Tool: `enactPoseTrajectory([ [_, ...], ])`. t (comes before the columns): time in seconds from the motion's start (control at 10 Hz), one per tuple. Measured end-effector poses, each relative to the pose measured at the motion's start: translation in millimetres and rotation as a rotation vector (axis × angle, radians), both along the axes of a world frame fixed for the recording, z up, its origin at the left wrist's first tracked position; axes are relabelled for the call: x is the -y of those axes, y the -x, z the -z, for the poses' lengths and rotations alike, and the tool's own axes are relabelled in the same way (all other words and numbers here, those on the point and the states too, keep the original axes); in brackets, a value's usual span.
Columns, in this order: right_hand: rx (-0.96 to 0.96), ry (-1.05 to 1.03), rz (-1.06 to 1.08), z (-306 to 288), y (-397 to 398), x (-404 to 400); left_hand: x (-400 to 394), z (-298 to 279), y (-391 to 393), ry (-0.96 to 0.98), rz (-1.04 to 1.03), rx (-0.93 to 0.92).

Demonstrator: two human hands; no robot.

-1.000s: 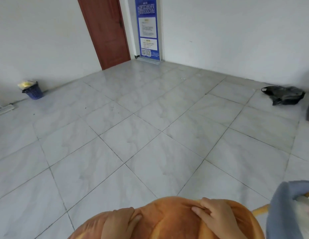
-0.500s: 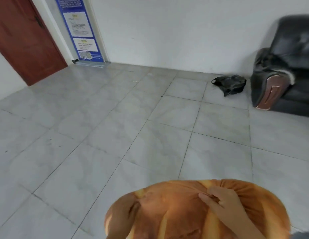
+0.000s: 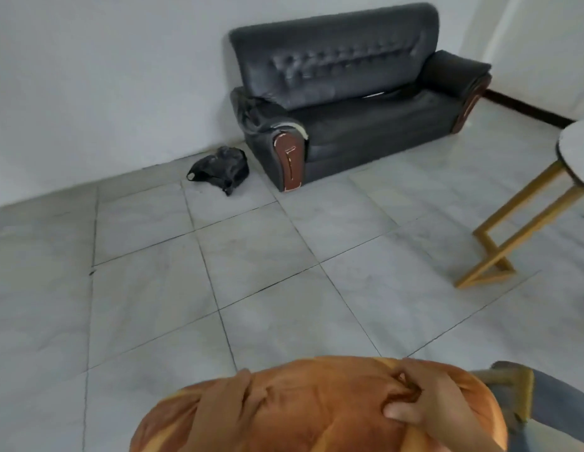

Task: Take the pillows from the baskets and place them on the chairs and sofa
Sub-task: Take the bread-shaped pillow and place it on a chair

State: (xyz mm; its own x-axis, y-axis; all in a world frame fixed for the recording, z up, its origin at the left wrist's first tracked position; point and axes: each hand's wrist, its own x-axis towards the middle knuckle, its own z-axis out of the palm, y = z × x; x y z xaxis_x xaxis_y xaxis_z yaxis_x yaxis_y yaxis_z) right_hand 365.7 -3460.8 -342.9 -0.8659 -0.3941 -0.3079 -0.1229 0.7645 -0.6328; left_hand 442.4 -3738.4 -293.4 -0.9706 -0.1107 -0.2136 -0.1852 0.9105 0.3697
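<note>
An orange-brown, bread-shaped pillow [image 3: 316, 409] fills the bottom centre of the head view, held up in front of me. My left hand [image 3: 224, 409] grips its left side, fingers dug into the fabric. My right hand [image 3: 424, 399] pinches a fold of the cover on its upper right. A black leather sofa [image 3: 356, 102] with wooden armrest fronts stands against the far wall, its seat bare. Several floor tiles lie between the pillow and the sofa.
A black bag [image 3: 220, 169] lies on the tiled floor just left of the sofa. A round white table [image 3: 577, 148] on gold legs [image 3: 512, 230] stands at the right edge. A grey basket rim [image 3: 512, 386] shows at the lower right.
The view has swung right: the door and blue poster have left the frame, the whole sofa and the table have come in. Both hands keep their hold on the pillow.
</note>
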Motion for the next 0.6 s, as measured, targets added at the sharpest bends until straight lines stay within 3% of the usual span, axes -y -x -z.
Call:
enactPoseTrajectory([
  [0.1, 0.156, -0.103, -0.054, 6.4, 73.5, 11.1, 10.5, 22.0, 78.0, -0.081, 0.076, 0.245],
  [0.2, 0.015, -0.115, -0.141, -10.3, 153.7, 24.7, 11.2, 15.2, 169.9, -0.053, 0.042, 0.442],
  [0.3, -0.004, -0.162, -0.241, -27.8, 224.7, 34.4, 14.2, 13.0, 254.7, -0.112, 0.045, 0.431],
  [0.4, -0.005, -0.238, -0.216, -20.2, 292.1, 31.8, 17.9, 22.9, 322.5, -0.085, 0.215, 0.285],
  [0.5, -0.246, -0.248, -0.12, -13.2, 355.4, 24.7, 13.7, 48.5, 404.8, 0.069, 0.425, -0.003],
  [0.6, -0.535, -0.343, -0.006, 5.6, 422.6, 13.7, 2.8, 70.7, 492.8, 0.149, 0.533, 0.036],
])
